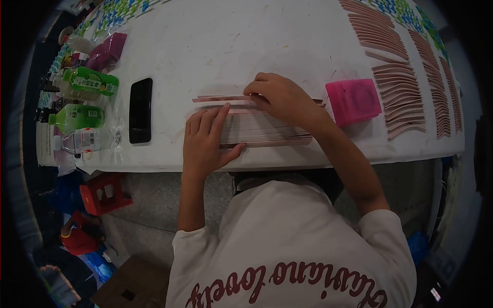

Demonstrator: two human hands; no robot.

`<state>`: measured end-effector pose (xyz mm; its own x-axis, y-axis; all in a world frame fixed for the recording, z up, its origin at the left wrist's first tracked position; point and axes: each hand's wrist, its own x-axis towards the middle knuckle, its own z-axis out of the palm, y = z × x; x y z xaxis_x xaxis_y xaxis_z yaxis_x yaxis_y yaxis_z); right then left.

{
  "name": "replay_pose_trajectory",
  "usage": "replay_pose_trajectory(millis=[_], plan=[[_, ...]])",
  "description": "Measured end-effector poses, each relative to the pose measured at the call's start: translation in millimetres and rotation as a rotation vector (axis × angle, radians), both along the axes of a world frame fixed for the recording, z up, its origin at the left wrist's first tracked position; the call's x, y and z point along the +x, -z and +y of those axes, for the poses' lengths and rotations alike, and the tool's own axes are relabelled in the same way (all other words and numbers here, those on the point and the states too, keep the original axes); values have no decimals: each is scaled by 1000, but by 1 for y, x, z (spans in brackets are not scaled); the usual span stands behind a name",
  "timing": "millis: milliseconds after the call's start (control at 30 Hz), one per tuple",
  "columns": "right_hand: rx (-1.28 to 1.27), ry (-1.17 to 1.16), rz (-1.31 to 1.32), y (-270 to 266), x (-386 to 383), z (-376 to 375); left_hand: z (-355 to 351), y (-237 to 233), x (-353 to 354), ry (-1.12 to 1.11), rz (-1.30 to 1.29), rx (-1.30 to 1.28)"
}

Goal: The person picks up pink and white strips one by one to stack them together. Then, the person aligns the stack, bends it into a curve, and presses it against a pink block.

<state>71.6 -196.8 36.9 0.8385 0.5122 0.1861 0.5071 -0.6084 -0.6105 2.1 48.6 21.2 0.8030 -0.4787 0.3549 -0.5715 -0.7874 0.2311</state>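
Note:
A stack of thin, flat strips with pale faces and reddish-brown edges (pixel 264 128) lies near the table's front edge. My left hand (pixel 203 138) rests over its left end, fingers stretched and apart, thumb along the near edge and index fingertip at the far side. Just beyond the stack, a narrow pinkish strip (pixel 218 98) runs left to right. My right hand (pixel 282 97) pinches that strip between thumb and fingers, its palm covering the strip's middle part. To the right of this hand sits a bright pink block-shaped item (pixel 353 101) with a dark mark on top.
Rows of curved pinkish strips (pixel 398 97) lie along the right side of the white-covered table (pixel 205 46). At left are a black phone (pixel 140 110), green-labelled bottles (pixel 90 82), a clear bottle (pixel 84 141) and a magenta package (pixel 107 51). A red stool (pixel 105 194) stands below.

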Motion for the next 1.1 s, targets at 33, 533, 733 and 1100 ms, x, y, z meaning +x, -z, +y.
replay_pose_trajectory(millis=[33,533,733,1100], plan=[[0,-1,-1,-1,1,0,0,1,0,-4,8,2],[-93,-26,38,-5,-1,10,-2,0,1,-1,26,-52],[-258,39,-160,-5,-3,12,-2,-1,1,3,24,-62],[-170,6,91,-16,6,-2,-1,-2,0,7,15,-51]])
